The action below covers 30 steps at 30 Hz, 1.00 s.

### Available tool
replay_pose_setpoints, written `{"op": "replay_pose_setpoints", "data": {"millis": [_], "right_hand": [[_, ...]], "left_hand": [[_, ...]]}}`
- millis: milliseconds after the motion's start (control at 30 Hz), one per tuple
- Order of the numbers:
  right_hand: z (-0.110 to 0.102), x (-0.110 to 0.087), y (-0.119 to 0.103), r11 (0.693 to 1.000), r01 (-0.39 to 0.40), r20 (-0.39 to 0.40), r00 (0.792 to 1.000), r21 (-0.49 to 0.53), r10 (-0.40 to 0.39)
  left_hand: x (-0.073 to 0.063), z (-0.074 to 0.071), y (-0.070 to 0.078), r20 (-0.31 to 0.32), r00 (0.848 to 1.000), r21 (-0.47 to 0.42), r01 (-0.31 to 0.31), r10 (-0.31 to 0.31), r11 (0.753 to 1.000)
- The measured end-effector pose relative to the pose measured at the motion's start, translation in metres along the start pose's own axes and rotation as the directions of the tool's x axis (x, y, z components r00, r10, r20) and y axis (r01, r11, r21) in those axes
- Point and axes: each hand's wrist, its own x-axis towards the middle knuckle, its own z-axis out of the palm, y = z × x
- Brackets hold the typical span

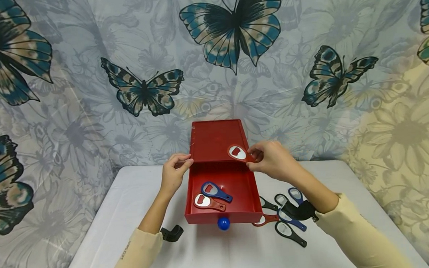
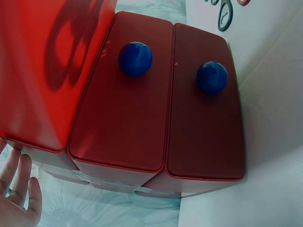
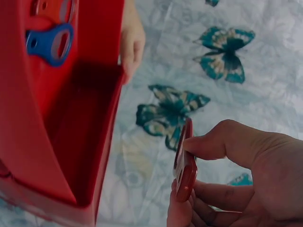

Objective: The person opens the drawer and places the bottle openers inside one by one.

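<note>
Item: red three-drawer unit [image 1: 216, 138], on a white-covered table [image 1: 212, 258]. Top drawer [image 1: 240, 193] pulled out, blue ball knob [image 1: 223, 224] on its front; the two lower drawers [image 2: 123, 113] closed, each with a blue knob.

Contents, top drawer: one blue bottle opener [image 1: 218, 192] and one red-handled bottle opener [image 1: 210, 203], side by side toward the front left.

In hand: a red bottle opener [image 1: 238, 152], pinched between thumb and fingers of your right hand [image 1: 273, 159]; in the head view it overlaps the unit's top near its front right corner.

Your left hand [image 1: 173, 173]: fingers fairly straight and spread, tips at the unit's left edge beside the open drawer.

Loose, right of the unit: a cluster of black, blue and red openers [image 1: 290, 234], partly hidden by your right forearm gear.

Behind: butterfly-and-flower backdrop [image 1: 227, 93].
</note>
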Motion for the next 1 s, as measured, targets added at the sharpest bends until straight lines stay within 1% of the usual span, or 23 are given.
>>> {"op": "replay_pose_setpoints", "data": {"millis": [167,367,433,467,533,600,700,767,800,1000], "right_hand": [[0.01,0.0,-0.006,1.0,0.022,0.028,0.999,-0.004,-0.022],[0.024,0.001,-0.01,0.999,0.035,0.07,0.997,0.004,-0.036],[0.029,0.0,-0.01,1.0,0.028,0.087,0.996,0.006,-0.028],[0.031,0.0,-0.011,1.0,0.022,0.098,0.995,0.007,-0.023],[0.035,0.0,-0.012,1.0,0.012,0.123,0.992,0.005,-0.012],[0.039,-0.001,-0.012,1.0,0.002,0.148,0.989,0.0,-0.002],[0.046,0.001,-0.013,1.0,-0.004,0.172,0.985,-0.012,0.006],[0.052,0.002,-0.012,1.0,-0.004,0.174,0.985,-0.024,0.008],[0.055,0.003,-0.011,1.0,-0.005,0.168,0.986,-0.029,0.01],[0.072,0.005,-0.008,0.995,0.017,0.096,0.995,-0.1,-0.007]], "left_hand": [[0.001,0.0,-0.001,0.004,1.0,-0.027,0.0,0.001,1.0],[0.001,0.001,-0.001,0.006,1.0,-0.021,-0.004,0.005,1.0],[0.001,0.001,-0.002,0.004,1.0,-0.022,0.0,0.0,1.0],[0.001,0.002,-0.004,0.002,1.0,-0.024,0.003,-0.003,1.0],[0.003,0.003,-0.015,-0.007,1.0,-0.032,-0.014,0.014,0.999],[0.004,0.004,-0.025,-0.012,1.0,-0.037,-0.008,0.007,0.999],[0.006,0.004,-0.038,-0.02,0.999,-0.036,-0.028,0.027,0.999],[0.006,0.004,-0.039,-0.021,1.0,-0.028,-0.022,0.022,0.999],[0.006,0.004,-0.04,-0.024,0.999,-0.025,-0.038,0.037,0.999],[0.007,0.004,-0.04,-0.034,0.998,-0.018,-0.049,0.049,0.999]]}}
